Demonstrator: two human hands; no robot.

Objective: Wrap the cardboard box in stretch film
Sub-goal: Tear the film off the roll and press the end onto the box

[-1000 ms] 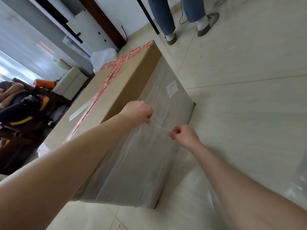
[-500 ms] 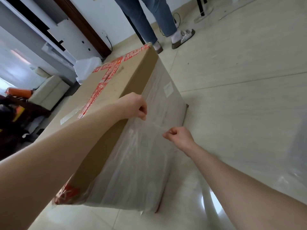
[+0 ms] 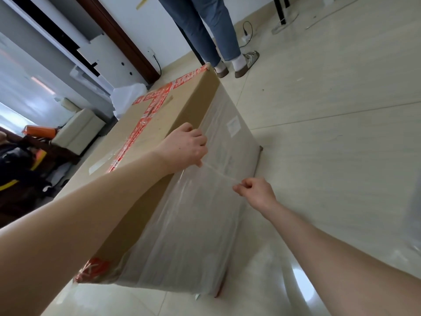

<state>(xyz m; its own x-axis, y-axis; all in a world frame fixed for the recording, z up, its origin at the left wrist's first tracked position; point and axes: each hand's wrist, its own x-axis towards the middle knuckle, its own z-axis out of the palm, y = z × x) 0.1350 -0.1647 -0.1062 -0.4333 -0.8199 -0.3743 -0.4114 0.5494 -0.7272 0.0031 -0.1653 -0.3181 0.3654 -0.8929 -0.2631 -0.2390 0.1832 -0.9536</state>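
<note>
Cardboard box (image 3: 182, 110): red tape (image 3: 155, 103) print, white label (image 3: 233, 125) both unreadable.

Pale glossy floor tiles (image 3: 330, 133) reflect light; a white wall (image 3: 155, 30) with dark door frame (image 3: 118, 35); a cream sofa (image 3: 77, 131) at left.

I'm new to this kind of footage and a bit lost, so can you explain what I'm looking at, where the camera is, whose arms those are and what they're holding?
There is no machine here. The camera sits on a person's head, looking forward and down, so the two bare arms are the wearer's own. A big cardboard box, sealed with red tape, stands on a tiled floor. Clear stretch film covers its near side, while the top looks uncovered. The left hand grips the film at the box's upper edge. The right hand pinches a thin twisted strand of it, stretched between the two hands. The legs at the back belong to another person standing by.
</note>
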